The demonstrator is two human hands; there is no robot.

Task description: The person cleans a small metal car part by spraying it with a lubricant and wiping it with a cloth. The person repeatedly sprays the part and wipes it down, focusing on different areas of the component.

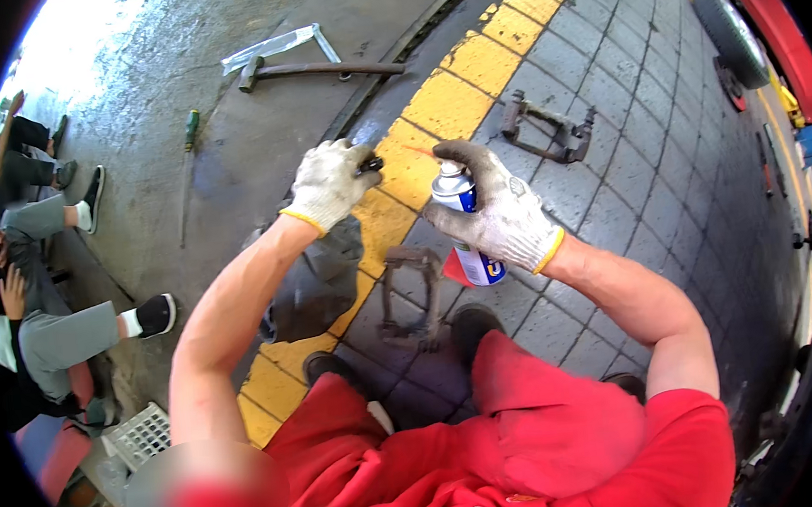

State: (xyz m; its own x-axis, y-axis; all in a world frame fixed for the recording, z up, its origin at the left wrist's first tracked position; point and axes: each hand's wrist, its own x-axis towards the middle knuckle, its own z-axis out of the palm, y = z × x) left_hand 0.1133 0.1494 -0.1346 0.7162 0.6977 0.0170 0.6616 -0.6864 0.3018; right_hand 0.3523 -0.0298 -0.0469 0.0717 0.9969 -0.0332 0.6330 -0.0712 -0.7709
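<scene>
My left hand (332, 180), in a white knit glove with grey-coated fingers, pinches a small dark part (372, 165), mostly hidden by the fingertips. Across from it, my right hand (503, 210), gloved alike, grips an upright blue and white aerosol can (482, 265). Its index finger lies over the nozzle, and a thin red straw (418, 150) points from there towards the left hand. On the floor between my feet lies a dirty metal frame, apparently a brake caliper bracket (386, 298). A similar bracket (548, 155) rests on the tiles beyond the right hand.
A crumpled dark grey sheet or bag (316, 289) lies below my left forearm. Further off are a hammer (320, 68), a plastic wrapper (275, 46) and a green-handled screwdriver (189, 138). People sit along the left, legs extended (73, 337). A wheel (728, 35) stands at right.
</scene>
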